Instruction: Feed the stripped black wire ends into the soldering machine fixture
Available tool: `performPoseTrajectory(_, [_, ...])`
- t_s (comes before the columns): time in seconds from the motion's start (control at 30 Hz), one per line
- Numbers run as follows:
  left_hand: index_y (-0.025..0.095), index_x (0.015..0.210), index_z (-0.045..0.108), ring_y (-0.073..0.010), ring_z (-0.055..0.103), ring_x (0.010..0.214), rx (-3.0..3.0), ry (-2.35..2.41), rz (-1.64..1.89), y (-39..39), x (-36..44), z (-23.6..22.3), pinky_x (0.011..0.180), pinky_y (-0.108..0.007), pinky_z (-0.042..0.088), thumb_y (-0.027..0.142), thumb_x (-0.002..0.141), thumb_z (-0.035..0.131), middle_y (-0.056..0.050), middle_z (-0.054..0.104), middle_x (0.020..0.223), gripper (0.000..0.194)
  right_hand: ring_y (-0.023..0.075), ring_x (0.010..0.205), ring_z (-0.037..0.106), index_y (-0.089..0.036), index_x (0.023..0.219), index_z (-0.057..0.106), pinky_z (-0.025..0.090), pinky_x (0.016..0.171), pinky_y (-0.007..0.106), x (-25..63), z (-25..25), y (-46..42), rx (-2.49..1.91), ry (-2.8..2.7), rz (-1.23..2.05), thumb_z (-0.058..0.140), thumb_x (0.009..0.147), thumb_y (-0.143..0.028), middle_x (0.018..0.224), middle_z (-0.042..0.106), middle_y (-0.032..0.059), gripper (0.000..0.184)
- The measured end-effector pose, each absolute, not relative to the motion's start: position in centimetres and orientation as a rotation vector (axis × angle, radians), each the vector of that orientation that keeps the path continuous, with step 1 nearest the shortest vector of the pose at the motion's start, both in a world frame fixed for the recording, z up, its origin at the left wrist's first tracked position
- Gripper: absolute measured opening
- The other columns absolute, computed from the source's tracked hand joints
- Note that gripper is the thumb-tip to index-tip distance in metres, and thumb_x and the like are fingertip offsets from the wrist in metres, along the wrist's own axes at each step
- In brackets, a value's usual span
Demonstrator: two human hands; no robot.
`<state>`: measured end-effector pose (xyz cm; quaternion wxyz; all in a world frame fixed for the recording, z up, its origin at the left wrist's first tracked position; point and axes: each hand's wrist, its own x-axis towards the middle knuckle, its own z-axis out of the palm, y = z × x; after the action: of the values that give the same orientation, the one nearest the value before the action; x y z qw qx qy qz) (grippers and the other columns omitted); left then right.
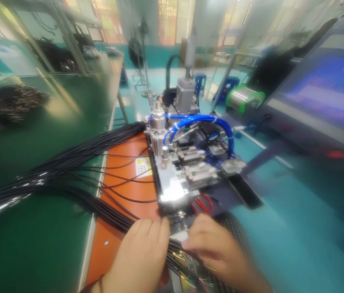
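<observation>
**Head view.** Two hands work at the near end of a bench-top machine. The left hand lies closed over a bundle of black cables, fingers together; its grip seems narrow and set on the bundle, though the fingertips are partly hidden. The right hand curves above the cable ends just beside it, with its fingers blurred, so whether that grip holds anything cannot be told. The cables sweep in from the left across a green table and an orange plate — a long, loose run that appears to bring the ends within reach of both hands. Below the hands, small coloured wires show among the ends.

The machine's metal base sits beside the plate, with pneumatic cylinders and looped blue air tubing raised behind it, apparently clear of the work area. Red-handled scissors lie near the right hand. A yellow warning label marks the plate — its small print is unreadable. A spool of wire stands near a monitor, whose on-screen characters are too blurred to read.
</observation>
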<state>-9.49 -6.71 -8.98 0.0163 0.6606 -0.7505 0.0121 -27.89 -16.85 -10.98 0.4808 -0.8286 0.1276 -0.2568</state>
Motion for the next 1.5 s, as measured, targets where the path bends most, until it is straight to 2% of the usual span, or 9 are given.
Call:
performPoseTrajectory(0.23, [0.009,0.113,0.060,-0.0238,0.055,0.077,2.143,-2.318,-0.197,-6.8,-9.2,-8.8,0.072,-0.040,0.050,0.013,0.053,0.055,-0.008,0.061,0.087,0.060,0.0175,0.080,0.055,-0.028,0.105,0.065,0.045,0.071,0.032,-27.3,-11.5,-16.7,-1.993,0.286,-0.727,0.051,0.093,-0.023,0.084,0.066,0.0036,0.019])
performPoseTrajectory(0.37, [0.009,0.122,0.054,-0.0240,0.057,0.080,2.145,-2.335,-0.145,-7.1,-9.1,-8.7,0.075,-0.040,0.050,0.012,0.066,0.055,-0.011,0.063,0.091,0.057,0.0176,0.079,0.056,-0.029,0.105,0.065,0.046,0.071,0.033,-27.1,-11.6,-16.6,-1.999,0.277,-0.735,0.052,0.092,-0.022,0.083,0.067,0.0035,0.020])
performPoseTrajectory(0.5, [0.013,0.126,0.052,-0.0262,0.058,0.096,2.201,-2.319,0.032,-7.7,-8.8,-8.8,0.084,-0.043,0.049,0.001,0.072,0.045,-0.015,0.059,0.117,0.056,0.0174,0.083,0.054,-0.027,0.103,0.066,0.046,0.074,0.031,-26.5,-12.1,-16.5,-2.034,0.339,-0.720,0.053,0.091,-0.018,0.086,0.066,0.0038,0.019])
performPoseTrajectory(0.57, [0.014,0.125,0.053,-0.0270,0.058,0.100,2.189,-2.332,0.084,-7.9,-8.6,-8.8,0.085,-0.044,0.050,0.000,0.071,0.044,-0.015,0.057,0.123,0.056,0.0170,0.084,0.054,-0.026,0.099,0.066,0.046,0.075,0.031,-26.2,-12.4,-16.5,-2.026,0.410,-0.736,0.054,0.090,-0.016,0.086,0.066,0.0039,0.018])
performPoseTrajectory(0.8, [0.008,0.122,0.052,-0.0258,0.062,0.098,1.958,-2.305,0.312,-7.4,-8.7,-8.4,0.081,-0.039,0.055,-0.001,0.066,0.042,-0.016,0.062,0.115,0.057,0.0177,0.085,0.055,-0.024,0.092,0.066,0.045,0.076,0.030,-26.2,-13.3,-17.2,-1.897,0.590,-0.839,0.057,0.089,-0.020,0.086,0.062,0.0036,0.010])
performPoseTrajectory(1.0, [0.011,0.089,0.058,-0.0247,0.064,0.098,1.757,-2.206,0.380,-7.3,-8.6,-8.4,0.083,-0.037,0.056,0.001,0.069,0.038,-0.018,0.065,0.106,0.030,0.0177,0.085,0.055,-0.025,0.097,0.066,0.045,0.075,0.030,-26.5,-12.9,-17.5,-1.874,0.491,-0.790,0.059,0.088,-0.026,0.087,0.062,0.0031,0.011])
performPoseTrajectory(1.17, [0.012,0.094,0.058,-0.0242,0.064,0.092,1.741,-2.173,0.320,-7.1,-8.6,-8.6,0.078,-0.038,0.057,0.004,0.070,0.041,-0.014,0.066,0.102,0.030,0.0164,0.084,0.055,-0.025,0.094,0.067,0.045,0.076,0.028,-26.0,-12.8,-17.1,-1.870,0.471,-0.763,0.063,0.086,-0.024,0.085,0.062,0.0019,0.009])
performPoseTrajectory(1.3, [0.013,0.086,0.060,-0.0262,0.063,0.090,1.776,-2.202,0.313,-7.3,-8.8,-8.4,0.076,-0.042,0.056,0.005,0.068,0.042,-0.012,0.067,0.097,0.027,0.0160,0.082,0.054,-0.024,0.092,0.068,0.045,0.074,0.028,-25.4,-12.8,-16.9,-1.918,0.464,-0.800,0.065,0.084,-0.021,0.082,0.064,0.0014,0.009])
performPoseTrajectory(1.5, [0.012,0.087,0.062,-0.0304,0.059,0.102,1.739,-2.320,0.295,-7.4,-8.9,-8.1,0.087,-0.043,0.051,0.019,0.072,0.049,-0.013,0.064,0.113,0.021,0.0159,0.082,0.058,-0.022,0.086,0.067,0.046,0.075,0.029,-24.9,-13.2,-16.9,-1.843,0.797,-0.931,0.062,0.084,-0.014,0.083,0.064,0.0017,0.009])
